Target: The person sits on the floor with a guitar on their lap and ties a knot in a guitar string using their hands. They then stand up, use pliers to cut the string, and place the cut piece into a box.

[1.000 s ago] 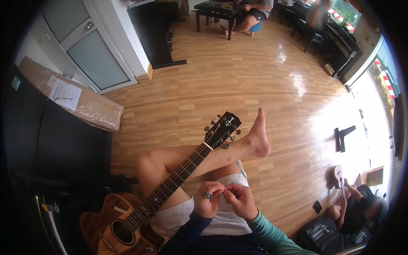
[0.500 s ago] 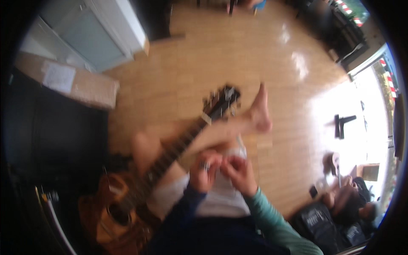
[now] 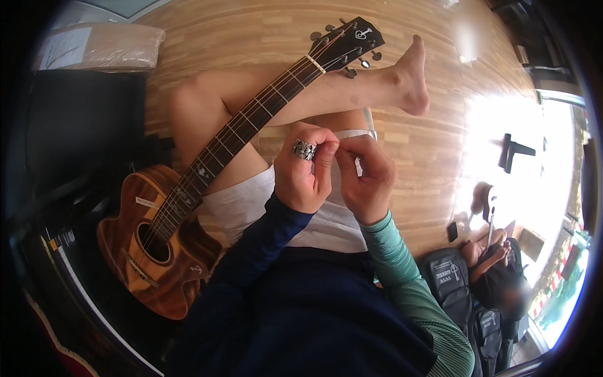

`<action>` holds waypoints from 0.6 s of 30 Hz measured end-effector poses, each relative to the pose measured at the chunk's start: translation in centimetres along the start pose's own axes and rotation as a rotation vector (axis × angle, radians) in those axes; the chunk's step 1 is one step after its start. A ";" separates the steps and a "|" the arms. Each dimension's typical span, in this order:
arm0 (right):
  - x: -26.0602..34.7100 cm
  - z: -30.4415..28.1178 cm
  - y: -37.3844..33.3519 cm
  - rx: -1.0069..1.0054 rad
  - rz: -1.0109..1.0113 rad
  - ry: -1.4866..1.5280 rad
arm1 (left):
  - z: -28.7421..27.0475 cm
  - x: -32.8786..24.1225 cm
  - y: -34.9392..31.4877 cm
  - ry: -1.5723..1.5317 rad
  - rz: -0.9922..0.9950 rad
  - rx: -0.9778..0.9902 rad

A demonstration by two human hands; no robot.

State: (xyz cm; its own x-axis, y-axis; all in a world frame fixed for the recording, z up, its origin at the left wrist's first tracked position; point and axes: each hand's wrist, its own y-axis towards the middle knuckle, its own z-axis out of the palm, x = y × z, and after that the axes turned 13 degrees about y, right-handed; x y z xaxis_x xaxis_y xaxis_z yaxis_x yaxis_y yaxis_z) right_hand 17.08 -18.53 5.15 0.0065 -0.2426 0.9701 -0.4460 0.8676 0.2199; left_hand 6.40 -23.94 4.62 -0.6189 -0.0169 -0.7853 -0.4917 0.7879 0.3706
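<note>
In the head view, my left hand (image 3: 301,171), wearing a chunky silver ring (image 3: 304,149), and my right hand (image 3: 369,179) meet over my white shorts (image 3: 326,229), each pinched thumb to forefinger; I cannot tell whether anything sits between the tips. The acoustic guitar (image 3: 204,173) is on their left, neck slanting across my legs, headstock (image 3: 355,41) near my bare foot (image 3: 412,78).

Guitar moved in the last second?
No, not visibly: against the wrapped box at upper left, the guitar keeps its place, still slanting across the shin; the camera view shifted.
</note>
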 end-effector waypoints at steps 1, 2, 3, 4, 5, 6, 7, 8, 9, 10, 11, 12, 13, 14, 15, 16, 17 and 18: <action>0.2 -0.1 0.1 0.012 -0.040 -0.038 | -0.2 -0.2 0.1 0.015 0.011 0.004; 0.2 -0.1 0.2 0.026 -0.079 -0.075 | -0.2 -0.3 0.0 -0.018 -0.023 0.015; 0.1 -0.2 0.2 0.025 -0.103 -0.089 | -0.2 -0.4 -0.1 -0.050 -0.057 0.026; -0.1 -0.2 0.2 0.024 -0.126 -0.103 | -0.2 -0.5 -0.3 -0.130 -0.136 0.044; -0.2 -0.2 0.2 0.025 -0.150 -0.117 | -0.1 -0.3 -0.5 -0.216 -0.192 0.067; -0.3 -0.2 0.2 0.029 -0.182 -0.136 | 0.0 0.0 -0.8 -0.301 -0.250 0.085; -0.4 -0.2 0.2 0.034 -0.215 -0.155 | 0.1 0.9 -1.2 -0.392 -0.284 0.107; -0.5 -0.2 0.2 0.039 -0.248 -0.174 | 0.1 1.3 -1.3 -0.465 -0.333 0.139; -0.6 -0.2 0.1 0.036 -0.218 -0.165 | 0.0 1.5 -1.4 -0.536 -0.387 0.168; -0.8 -0.2 0.1 0.033 -0.187 -0.156 | -0.3 1.4 -1.2 -0.588 -0.456 0.206; -0.9 -0.1 0.1 0.031 -0.157 -0.147 | -0.3 1.3 -1.2 -0.599 -0.485 0.208; -1.1 -0.1 -0.1 0.040 -0.062 -0.063 | -0.3 1.2 -1.2 -0.611 -0.514 0.211; -1.3 -0.1 -0.2 0.048 0.033 0.020 | 0.1 1.0 -1.3 -0.582 -0.504 0.178; -1.3 -0.1 -0.3 0.056 0.127 0.104 | 0.4 1.2 -1.4 -0.550 -0.443 0.128; -1.0 0.0 -0.2 0.063 0.218 0.192 | 0.7 1.4 -1.4 -0.513 -0.381 0.074; -0.3 -0.1 -0.2 0.071 0.309 0.280 | 1.1 1.9 -1.2 -0.470 -0.268 0.003; 0.2 -0.1 -0.3 0.080 0.400 0.368 | 1.1 1.7 -1.3 -0.490 -0.309 -0.031; 0.5 -0.4 -0.3 0.096 0.449 0.432 | 1.1 1.1 -0.9 -0.518 -0.343 -0.060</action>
State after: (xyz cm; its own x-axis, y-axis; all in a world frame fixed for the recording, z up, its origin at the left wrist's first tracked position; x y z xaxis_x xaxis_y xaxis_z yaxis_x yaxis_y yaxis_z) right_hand 17.58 -18.69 5.60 0.1519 0.3505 0.9242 -0.5674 0.7965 -0.2089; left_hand 6.85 -23.99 2.92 -0.0491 0.0497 -0.9976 -0.6529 0.7542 0.0697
